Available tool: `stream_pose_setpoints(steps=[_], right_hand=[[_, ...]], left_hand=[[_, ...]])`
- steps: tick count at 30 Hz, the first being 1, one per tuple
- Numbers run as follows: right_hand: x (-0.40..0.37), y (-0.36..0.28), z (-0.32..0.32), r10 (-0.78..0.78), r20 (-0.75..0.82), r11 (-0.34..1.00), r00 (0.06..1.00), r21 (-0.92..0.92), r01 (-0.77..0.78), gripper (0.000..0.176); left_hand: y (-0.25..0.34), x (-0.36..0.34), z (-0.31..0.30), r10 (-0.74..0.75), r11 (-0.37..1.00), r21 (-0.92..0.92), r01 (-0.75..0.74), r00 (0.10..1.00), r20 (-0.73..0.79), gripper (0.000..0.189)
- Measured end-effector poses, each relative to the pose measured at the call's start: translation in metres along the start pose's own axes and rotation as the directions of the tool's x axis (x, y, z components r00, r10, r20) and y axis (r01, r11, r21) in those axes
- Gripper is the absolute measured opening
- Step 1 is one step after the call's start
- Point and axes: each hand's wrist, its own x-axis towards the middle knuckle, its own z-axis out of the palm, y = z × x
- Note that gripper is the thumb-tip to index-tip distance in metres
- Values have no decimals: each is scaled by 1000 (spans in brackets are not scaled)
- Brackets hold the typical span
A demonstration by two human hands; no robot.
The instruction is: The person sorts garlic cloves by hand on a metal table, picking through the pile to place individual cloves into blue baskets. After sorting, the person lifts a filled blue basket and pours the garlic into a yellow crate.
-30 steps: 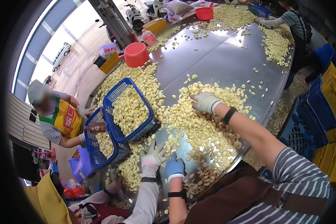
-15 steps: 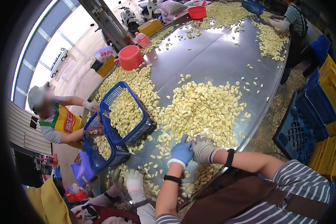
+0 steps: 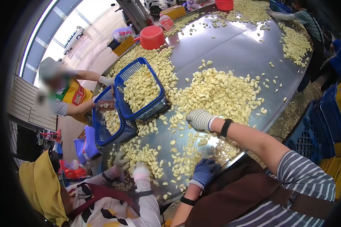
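Peeled garlic cloves (image 3: 223, 92) lie in a wide heap on the metal table in front of me. My right hand (image 3: 201, 120), in a striped knit glove, is at the near edge of the heap, its fingers curled down; whatever is under them is hidden. My left hand (image 3: 205, 172), in a blue glove, is low at the table's near edge beside scattered garlic cloves (image 3: 183, 159). Its fingers are bent but slightly apart, and I see nothing held in them. More garlic cloves (image 3: 227, 149) lie by the edge under my right forearm.
Two blue baskets (image 3: 163, 106) holding garlic stand to the left on the metal table (image 3: 204, 49). Beyond them are a red tub (image 3: 152, 38) and a pink-labelled bottle (image 3: 166, 22). Co-workers' gloved hands (image 3: 141, 172) work at the left. Crates (image 3: 325, 113) are stacked at the right.
My hands, close together at the heap before, have separated. The left one moved down to the table edge, the right one up and slightly left. The view has shifted, and the near-left co-worker leans further in.
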Motion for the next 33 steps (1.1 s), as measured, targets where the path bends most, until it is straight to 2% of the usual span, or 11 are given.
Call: stream_pose_setpoints(steps=[4,6,9,12,14,17,19,21,25,27,33], right_hand=[[8,3,27,-124,135,957,983,-247,154,18],[1,-6,36,-100,146,949,984,-283,138,19],[-8,-9,48,-58,47,950,997,-304,69,22],[-1,1,43,148,200,969,969,-225,-102,29],[34,-14,-6,310,403,764,861,433,-478,30],[21,-73,-65,154,157,134,975,975,-178,35],[43,-60,-48,161,38,502,986,857,-115,36],[41,-29,-20,132,-65,945,989,309,-106,36],[-18,17,12,145,163,966,976,-238,-103,30],[-13,13,18,140,214,967,967,-238,-88,30],[18,-29,50,-9,94,981,996,-190,27,21]], left_hand=[[-20,-41,-29,-328,936,216,278,910,252,26],[-58,-87,-38,-433,887,201,416,900,50,23],[-83,-126,-64,-796,446,563,696,595,-106,20],[-85,-110,-63,-791,485,269,832,549,-271,25],[-85,-64,-56,-689,635,55,770,598,-410,28],[-77,6,-54,-624,726,-14,688,649,-434,30],[-93,36,-45,-632,696,99,712,672,-387,36],[-115,45,-31,-623,702,111,703,683,-381,39],[-117,41,-32,-737,653,-35,756,624,-260,31],[-127,27,-27,-733,-18,-974,227,660,168,21],[-71,12,-49,-510,-377,-894,-241,860,-17,28]])
